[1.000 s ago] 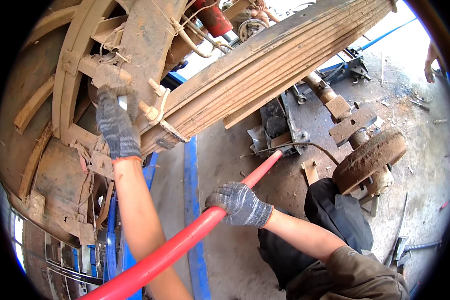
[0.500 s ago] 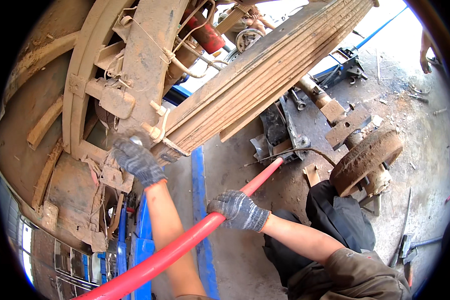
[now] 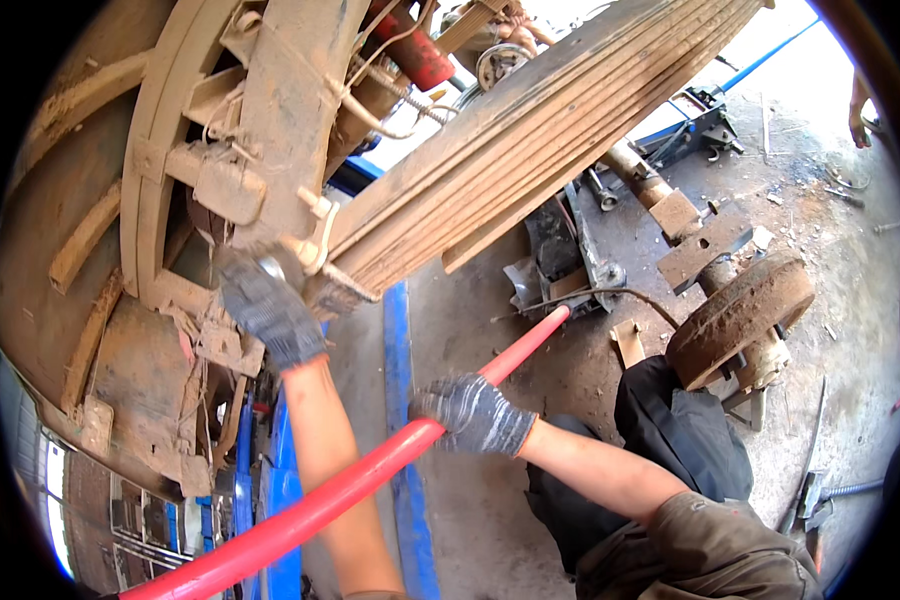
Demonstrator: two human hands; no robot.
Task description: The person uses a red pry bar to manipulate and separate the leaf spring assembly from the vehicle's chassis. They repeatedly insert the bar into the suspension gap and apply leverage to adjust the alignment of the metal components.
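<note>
Gripping the red bar [image 3: 320, 506], the right hand [image 3: 473, 415] is closed; the left hand [image 3: 275, 307] is blurred, grasp unclear.

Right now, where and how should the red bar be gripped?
Red bar: mid-length, I'd say, coming from the right and wrapping around it, as the right hand does. It's long, round and slim enough to encircle; its far end reaches the dark metal assembly, its near end runs out of view, and the middle is exposed.

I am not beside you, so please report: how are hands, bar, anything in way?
Left hand by leaf spring near end; blurred, grip unclear. Right hand closed around red bar. In view, bar crosses over left forearm.
</note>
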